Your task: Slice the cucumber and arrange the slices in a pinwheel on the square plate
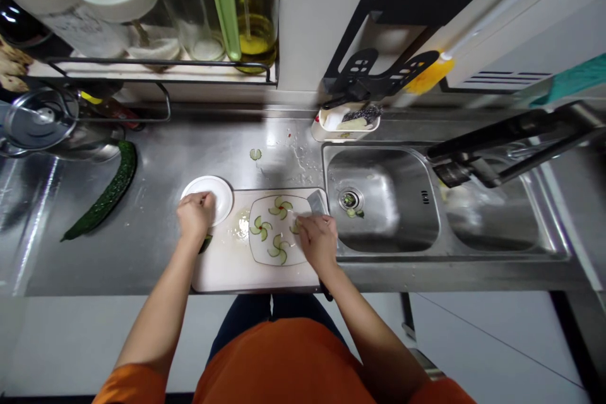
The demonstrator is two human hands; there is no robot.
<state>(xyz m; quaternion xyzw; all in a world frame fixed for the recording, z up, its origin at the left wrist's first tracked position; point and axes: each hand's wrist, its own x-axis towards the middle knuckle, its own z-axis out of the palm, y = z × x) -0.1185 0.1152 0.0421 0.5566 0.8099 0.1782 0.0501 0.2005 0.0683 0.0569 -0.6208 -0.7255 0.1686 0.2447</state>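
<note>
A square plate with a dark rim [258, 260] lies on a white cutting board [222, 271]. On it are pinwheels of cucumber slices [278, 250], some with a small red centre. My right hand [319, 240] is closed at the plate's right edge, its fingertips by another bit of cucumber [295, 227]; what they pinch is hidden. Beneath that hand lies a knife [316, 202], its blade showing above and its dark handle below. Over a small white dish [221, 192] my left hand [195, 214] is closed in a pinch, its contents too small to make out. A green cucumber piece [205, 243] sits beside its wrist.
A whole cucumber [104, 199] lies on the steel counter at left, near a metal pot [42, 117]. Cucumber scraps [255, 154] lie behind the board. At right is a double sink [388, 202] with a faucet [502, 145]. A condiment rack [161, 69] hangs above.
</note>
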